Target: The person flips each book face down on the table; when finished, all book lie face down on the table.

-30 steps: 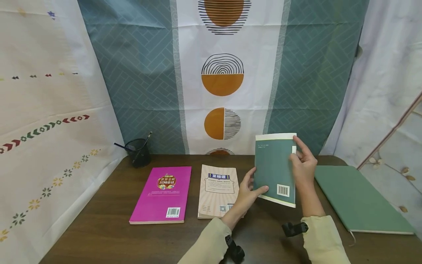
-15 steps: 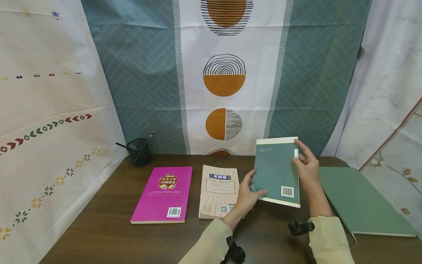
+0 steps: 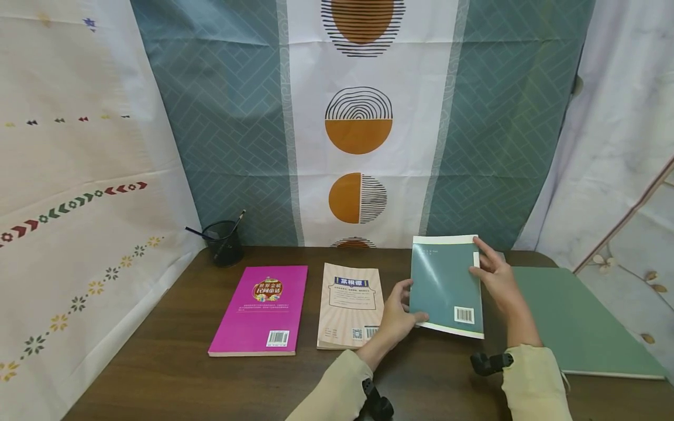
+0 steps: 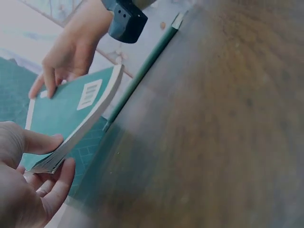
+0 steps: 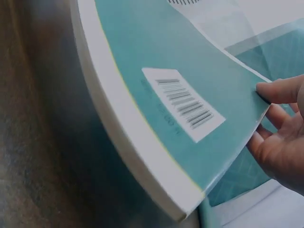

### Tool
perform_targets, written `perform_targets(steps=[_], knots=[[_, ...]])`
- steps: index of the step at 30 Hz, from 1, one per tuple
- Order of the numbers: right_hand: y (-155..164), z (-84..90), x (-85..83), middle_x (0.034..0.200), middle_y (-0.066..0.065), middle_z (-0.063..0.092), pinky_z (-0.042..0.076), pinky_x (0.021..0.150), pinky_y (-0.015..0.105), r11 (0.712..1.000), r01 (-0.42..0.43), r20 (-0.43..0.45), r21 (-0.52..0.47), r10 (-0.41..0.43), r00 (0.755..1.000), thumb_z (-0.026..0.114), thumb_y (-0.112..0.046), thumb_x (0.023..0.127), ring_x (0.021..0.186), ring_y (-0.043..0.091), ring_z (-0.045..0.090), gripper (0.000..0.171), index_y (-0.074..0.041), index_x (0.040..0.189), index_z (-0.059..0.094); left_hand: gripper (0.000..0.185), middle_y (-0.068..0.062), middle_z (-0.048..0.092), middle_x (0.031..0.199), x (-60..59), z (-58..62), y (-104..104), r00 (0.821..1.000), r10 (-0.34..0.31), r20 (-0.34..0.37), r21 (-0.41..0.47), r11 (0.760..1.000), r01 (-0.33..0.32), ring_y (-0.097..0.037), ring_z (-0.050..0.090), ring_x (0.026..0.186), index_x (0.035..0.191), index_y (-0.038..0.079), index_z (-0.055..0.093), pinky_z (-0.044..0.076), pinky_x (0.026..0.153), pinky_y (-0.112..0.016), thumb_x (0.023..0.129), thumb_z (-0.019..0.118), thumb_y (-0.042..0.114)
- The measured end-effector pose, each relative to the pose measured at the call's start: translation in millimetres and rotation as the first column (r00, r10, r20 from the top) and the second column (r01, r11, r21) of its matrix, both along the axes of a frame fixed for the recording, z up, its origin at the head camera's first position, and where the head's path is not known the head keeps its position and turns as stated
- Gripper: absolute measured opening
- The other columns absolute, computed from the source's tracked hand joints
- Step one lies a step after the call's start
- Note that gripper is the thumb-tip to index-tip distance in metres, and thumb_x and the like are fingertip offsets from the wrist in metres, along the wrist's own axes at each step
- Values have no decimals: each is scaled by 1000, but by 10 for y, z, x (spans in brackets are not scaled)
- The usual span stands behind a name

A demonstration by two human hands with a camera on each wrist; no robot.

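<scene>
Both hands hold a teal paperback book [image 3: 446, 286], its back cover with a white barcode label facing up. My left hand [image 3: 398, 313] pinches the lower left corner, thumb on the cover and fingers beneath, as the left wrist view shows at the book [image 4: 71, 107]. My right hand [image 3: 496, 279] grips the right edge near the top, thumb on the cover. In the right wrist view the book [image 5: 156, 95] is slightly bowed and raised over the table. Just left of it lies a beige book [image 3: 350, 304], flat on the table.
A magenta book [image 3: 258, 310] lies further left. Behind it stands a black mesh pen cup [image 3: 223, 248] with pens. A large green hardcover notebook [image 3: 584, 321] lies at the right, partly behind the right forearm. Patterned curtains [image 3: 358, 146] close off the back of the brown table [image 3: 174, 374].
The teal book has come down toward the table and a little to the right, still in both hands. My right hand has lowered with it; the other books have stayed put.
</scene>
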State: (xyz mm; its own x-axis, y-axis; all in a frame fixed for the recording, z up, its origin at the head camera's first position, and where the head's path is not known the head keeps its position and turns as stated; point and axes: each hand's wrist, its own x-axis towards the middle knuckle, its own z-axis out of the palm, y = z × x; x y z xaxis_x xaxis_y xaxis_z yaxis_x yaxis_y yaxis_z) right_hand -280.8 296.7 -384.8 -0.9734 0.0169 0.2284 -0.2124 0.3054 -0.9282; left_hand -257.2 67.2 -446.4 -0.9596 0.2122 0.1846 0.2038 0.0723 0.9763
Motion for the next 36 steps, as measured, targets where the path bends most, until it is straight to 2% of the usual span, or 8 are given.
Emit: perform_targets(steps=[11,15,18,21,25,28,31,36], knots=[[3,-202,-54,145,17,50,48,73,12,983,146,113,107,-158,981,55,-3,94,84,-16,52,70,-15,155,24,73,-8,60,107,74,-38,22,991,-102,85,-9,995,104,-7,56,59,134,9,42,52,52,-20,72,76,-11],[-7,-259,-70,150,26,38,46,85,22,984,140,167,113,-158,973,52,-3,94,110,11,58,69,-16,156,22,74,-8,60,107,100,-39,17,990,-87,109,-68,993,94,-10,54,55,131,9,43,54,53,-23,70,81,-8],[-5,-318,-91,153,25,35,44,93,29,986,127,214,110,-149,966,51,-4,95,128,29,48,69,-14,156,20,74,-7,59,104,115,-30,11,988,-77,132,-120,988,93,-11,53,54,129,8,43,52,55,-23,69,84,-3],[9,-387,-121,154,25,33,45,87,21,987,122,245,101,-143,959,51,-4,95,111,10,57,69,-11,156,20,73,-5,57,100,126,-18,4,987,-84,139,-161,981,106,-11,53,53,128,7,42,48,56,-22,69,85,1],[37,-455,-142,154,26,33,42,77,11,986,127,263,108,-152,953,51,-4,95,89,-13,48,68,-9,156,21,68,-4,58,92,132,-7,5,989,-96,114,-201,972,117,-9,54,50,124,4,44,47,55,-20,70,85,5],[56,-496,-142,155,27,30,47,88,22,986,127,284,105,-152,947,50,-5,96,107,10,58,67,-8,156,19,65,-2,56,86,131,-10,11,990,-101,100,-222,968,121,-7,53,47,121,3,46,47,52,-19,70,86,7],[71,-541,-138,157,28,24,42,106,46,989,115,313,90,-137,940,48,-5,97,137,39,40,66,-7,156,16,65,1,52,78,128,-20,16,991,-102,88,-252,960,121,-7,49,44,121,1,47,45,46,-19,70,87,9],[88,-608,-142,158,28,19,25,115,61,982,121,304,147,-162,939,48,-1,96,144,48,21,66,-3,155,18,62,5,48,61,129,-37,28,995,-91,34,-337,936,98,-6,43,39,121,-2,51,40,40,-18,71,86,10]])
